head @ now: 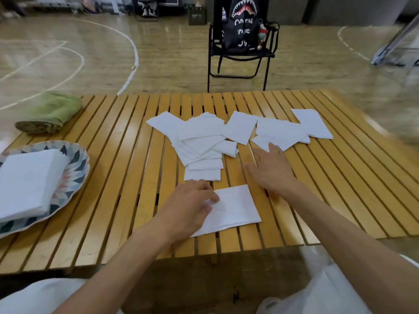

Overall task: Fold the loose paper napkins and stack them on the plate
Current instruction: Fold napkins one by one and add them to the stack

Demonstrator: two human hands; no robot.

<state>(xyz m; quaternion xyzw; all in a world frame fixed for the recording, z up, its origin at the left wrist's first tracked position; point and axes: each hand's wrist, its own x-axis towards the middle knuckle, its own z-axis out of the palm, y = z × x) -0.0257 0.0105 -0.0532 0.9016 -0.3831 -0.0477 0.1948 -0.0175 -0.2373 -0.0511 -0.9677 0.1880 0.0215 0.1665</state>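
A folded white napkin [235, 207] lies near the front edge of the slatted wooden table [118, 177]. My left hand [190, 205] rests on its left side with the fingers curled onto the paper. My right hand [272, 171] lies flat on the bare slats to the right, fingers straight, fingertips just short of a loose napkin [278, 134]. Several loose white napkins [201, 139] lie spread over the table's middle and far right [315, 125]. At the left stands a patterned plate [77, 164] bearing a stack of folded napkins [27, 182].
A rolled green cloth [49, 114] lies at the table's far left corner. Behind the table stands a black folding chair [240, 57] with a black printed bag [242, 21] on it. A clear plastic bag [317, 288] sits by my right knee.
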